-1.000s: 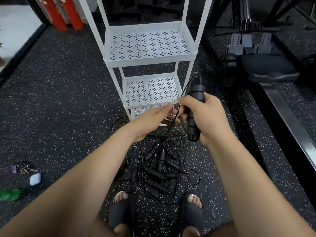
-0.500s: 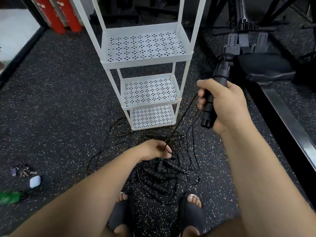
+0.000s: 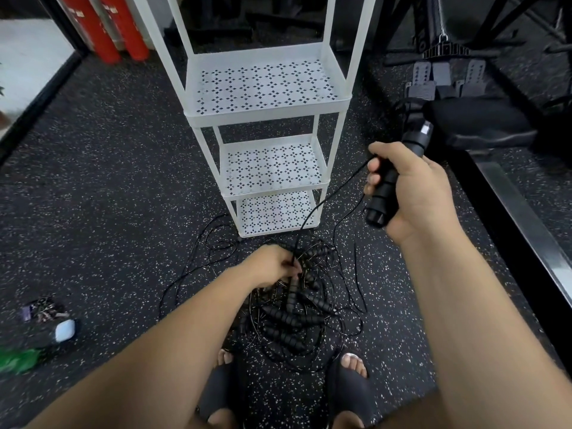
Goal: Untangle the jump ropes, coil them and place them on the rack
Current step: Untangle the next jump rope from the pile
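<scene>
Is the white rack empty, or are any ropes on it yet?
Empty: the three visible shelves of the rack are bare; the jump ropes lie tangled on the floor.

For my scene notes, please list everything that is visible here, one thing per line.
white metal rack with perforated shelves: one, white, centre
tangled pile of black jump ropes: one, black, floor before rack
black ribbed rope handle: one, black, in right hand
thin black cord: one, black, handle to left hand
red cylinders: two, red, far left
black padded seat: one, black, right
bunch of keys: one, dark, floor left
small white case: one, white, beside keys
blurred green object: one, green, left edge
black slide sandals: two, black, on feet
left hand: one, pinches cord above pile
right hand: one, grips handle
</scene>
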`<state>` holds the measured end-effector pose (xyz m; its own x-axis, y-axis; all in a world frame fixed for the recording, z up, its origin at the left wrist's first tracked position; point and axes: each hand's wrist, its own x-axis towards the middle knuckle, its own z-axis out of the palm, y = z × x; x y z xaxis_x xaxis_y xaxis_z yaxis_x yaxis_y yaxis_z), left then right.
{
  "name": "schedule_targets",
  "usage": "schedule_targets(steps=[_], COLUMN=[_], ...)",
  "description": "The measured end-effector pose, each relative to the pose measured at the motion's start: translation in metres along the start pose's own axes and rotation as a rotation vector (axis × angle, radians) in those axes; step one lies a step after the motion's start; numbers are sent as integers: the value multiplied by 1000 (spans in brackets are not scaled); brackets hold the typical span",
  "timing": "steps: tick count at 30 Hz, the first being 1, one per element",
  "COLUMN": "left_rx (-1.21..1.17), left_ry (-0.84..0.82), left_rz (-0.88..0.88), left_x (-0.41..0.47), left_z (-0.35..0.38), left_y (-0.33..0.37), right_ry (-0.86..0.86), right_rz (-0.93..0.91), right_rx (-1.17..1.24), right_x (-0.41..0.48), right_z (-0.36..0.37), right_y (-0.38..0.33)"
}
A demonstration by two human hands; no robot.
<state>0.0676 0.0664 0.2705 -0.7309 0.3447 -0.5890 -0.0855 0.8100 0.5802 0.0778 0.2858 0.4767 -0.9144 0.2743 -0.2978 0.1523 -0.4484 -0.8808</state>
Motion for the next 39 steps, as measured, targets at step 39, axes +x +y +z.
schedule_targets(steps=[39], left_rx=[-918], left_ry=[565], left_rz=[307], left_x=[-76], left_z=[-102], left_y=[126], right_ry=[-228], right_rz=[-59], right_rx=[-581], right_x=[-11], right_z=[26], right_y=[54])
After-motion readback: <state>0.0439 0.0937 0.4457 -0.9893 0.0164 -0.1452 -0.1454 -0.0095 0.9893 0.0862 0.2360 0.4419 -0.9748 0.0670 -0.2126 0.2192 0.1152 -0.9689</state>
